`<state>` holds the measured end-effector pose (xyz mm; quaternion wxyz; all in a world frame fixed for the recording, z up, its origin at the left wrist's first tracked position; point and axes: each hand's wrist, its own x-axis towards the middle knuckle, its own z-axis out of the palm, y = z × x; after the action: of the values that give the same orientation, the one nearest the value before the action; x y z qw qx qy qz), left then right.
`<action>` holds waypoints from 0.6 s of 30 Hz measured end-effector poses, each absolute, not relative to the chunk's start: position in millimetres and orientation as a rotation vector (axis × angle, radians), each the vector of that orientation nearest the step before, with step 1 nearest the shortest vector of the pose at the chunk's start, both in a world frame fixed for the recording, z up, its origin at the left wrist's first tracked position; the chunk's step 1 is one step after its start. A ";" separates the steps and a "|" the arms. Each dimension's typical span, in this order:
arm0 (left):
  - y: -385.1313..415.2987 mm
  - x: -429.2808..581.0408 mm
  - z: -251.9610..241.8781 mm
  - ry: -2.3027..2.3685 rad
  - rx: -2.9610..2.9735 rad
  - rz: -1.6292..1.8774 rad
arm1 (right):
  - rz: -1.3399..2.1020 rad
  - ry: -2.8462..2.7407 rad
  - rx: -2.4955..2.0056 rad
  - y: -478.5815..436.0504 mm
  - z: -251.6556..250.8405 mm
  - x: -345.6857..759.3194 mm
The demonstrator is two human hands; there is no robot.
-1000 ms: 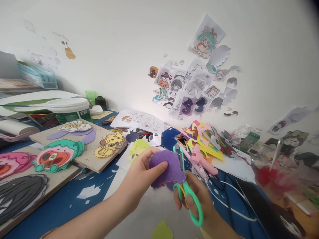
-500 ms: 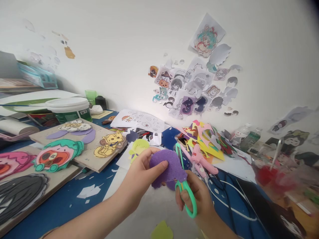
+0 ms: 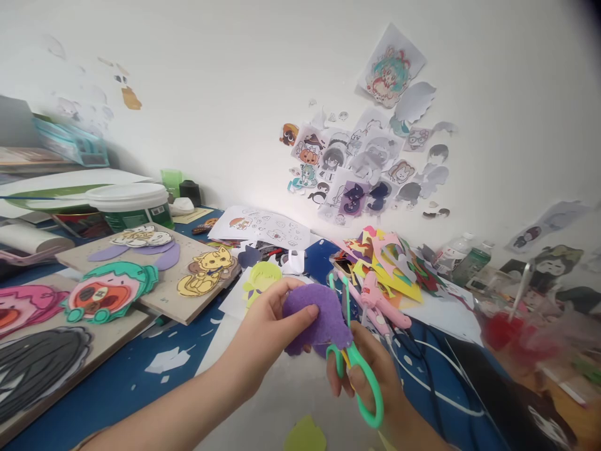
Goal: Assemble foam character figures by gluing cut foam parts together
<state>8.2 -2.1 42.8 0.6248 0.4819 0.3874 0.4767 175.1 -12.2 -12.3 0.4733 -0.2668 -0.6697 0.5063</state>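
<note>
A rounded piece of purple felt [image 3: 312, 318] is pinched in my left hand [image 3: 275, 319], thumb on top and fingers beneath. My right hand [image 3: 370, 366] grips green-handled scissors [image 3: 364, 369], with thumb and fingers in the loops. The scissors' blades are parted and point away from me, at the felt's right edge. Part of the felt's lower side is hidden by my fingers. Under my hands lies a pale sheet [image 3: 267, 401], with a yellow-green felt piece [image 3: 305, 434] near its front.
Boards [image 3: 188, 307] with felt characters lie to the left, near a white-lidded tub [image 3: 129, 203]. A pink glue gun [image 3: 375, 300], coloured scraps [image 3: 394, 263] and a white cable [image 3: 436, 388] lie to the right. Paper cutouts [image 3: 370, 150] hang on the wall.
The scissors' handles and blades have spread wider, and the lower loop has swung down and right. My left hand holds the felt in nearly the same place.
</note>
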 end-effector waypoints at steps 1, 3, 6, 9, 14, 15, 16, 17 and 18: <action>-2.1 8.5 42.4 0.895 1.109 1.089 | 1.242 -1.637 -0.658 -12.6 -12.7 175.5; -2.5 9.0 41.5 0.906 1.115 1.088 | 1.248 -1.638 -0.653 -13.1 -12.5 175.7; -3.2 9.7 40.2 0.914 1.124 1.083 | 1.267 -1.614 -0.669 -13.9 -10.6 174.6; -3.7 10.0 39.3 0.920 1.122 1.088 | 1.275 -1.586 -0.687 -14.9 -8.3 173.1; -3.0 9.3 38.6 0.912 1.110 1.104 | 1.258 -1.616 -0.655 -14.9 -9.2 173.1; -2.8 9.1 38.6 0.912 1.108 1.105 | 1.253 -1.624 -0.652 -14.7 -10.2 173.4; -2.7 9.1 38.6 0.912 1.106 1.106 | 1.246 -1.628 -0.651 -14.3 -11.3 173.7; -2.6 9.2 38.6 0.913 1.106 1.107 | 1.238 -1.628 -0.656 -14.0 -12.3 174.1; -2.6 9.4 38.5 0.914 1.106 1.108 | 1.231 -1.626 -0.666 -13.6 -13.1 174.5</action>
<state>9.4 -2.6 38.5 0.6167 0.4804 0.3968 0.4811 174.5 -13.6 -13.1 0.4775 -0.2726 -0.6659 0.5042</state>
